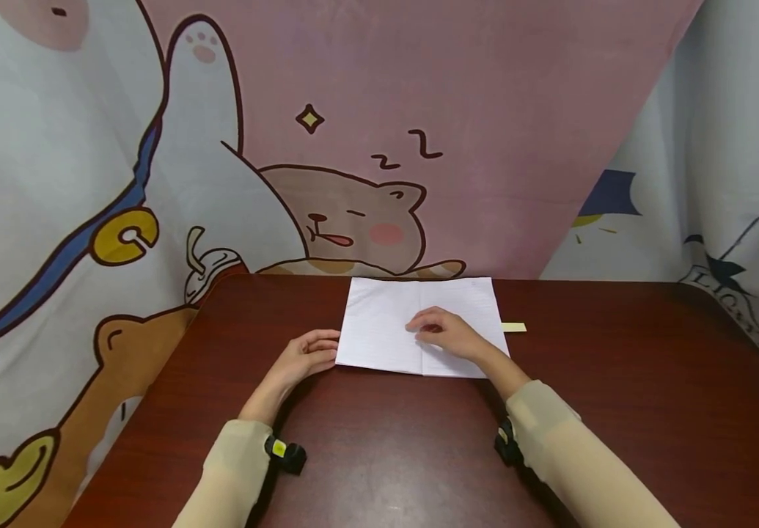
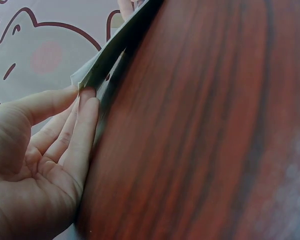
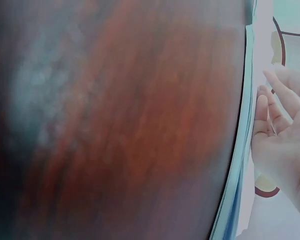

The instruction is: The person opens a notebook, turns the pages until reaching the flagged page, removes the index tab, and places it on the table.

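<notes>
The head view looks forward and down at the table point(image 1: 386, 440); both wrist views (each rotated sideways), close and low, share the notebook point(image 1: 382, 323).

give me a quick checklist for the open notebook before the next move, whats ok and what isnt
1. Notebook open: ok; both facing pages show, with the centre fold between them.
2. Left hand on the edge: ok; thumb and fingers pinch the notebook's left edge.
3. Number of sheets in that pinch: cannot tell.
4. Right hand away from the pages: not ok; it is over them, by the centre fold.
5. Right hand pressing the paper: cannot tell.
6. Yellow strip tucked in: not ok; it sticks out past the notebook's right edge.
</notes>
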A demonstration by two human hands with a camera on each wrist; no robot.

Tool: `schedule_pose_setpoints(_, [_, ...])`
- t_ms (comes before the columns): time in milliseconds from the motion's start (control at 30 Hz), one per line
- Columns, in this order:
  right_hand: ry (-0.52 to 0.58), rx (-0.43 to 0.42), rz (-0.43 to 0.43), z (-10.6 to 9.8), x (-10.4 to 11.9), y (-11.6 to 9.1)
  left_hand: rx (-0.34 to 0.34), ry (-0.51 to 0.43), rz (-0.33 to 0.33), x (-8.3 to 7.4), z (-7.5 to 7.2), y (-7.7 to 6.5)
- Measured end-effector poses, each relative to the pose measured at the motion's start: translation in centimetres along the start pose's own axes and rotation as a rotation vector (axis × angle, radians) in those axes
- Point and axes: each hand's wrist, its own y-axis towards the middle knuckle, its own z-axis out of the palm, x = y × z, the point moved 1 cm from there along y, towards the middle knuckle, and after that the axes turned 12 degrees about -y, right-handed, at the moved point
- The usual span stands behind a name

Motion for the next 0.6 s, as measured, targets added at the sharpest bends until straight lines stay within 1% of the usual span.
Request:
schedule_pose_setpoints(133, [-0.010,0.021,-0.004,0.00,0.12,0.06,0.003,0.002,-0.001,-0.05,-0.05,0.00])
schedule_pose_setpoints(333, [0.014,0.035,0.016,-0.14,0.18,0.13,-0.002,-0.004,0.004,-0.09,0.00,-0.15])
schedule_pose_setpoints(500, [0.008,0.027,0.029,-0.27,0.16,0.13,0.020,-0.021,0.049,0.02,0.01,-0.29])
schedule_pose_setpoints(600, [0.012,0.013,0.064,-0.54,0.22,-0.03,0.027,-0.025,0.057,0.00,0.10,-0.26])
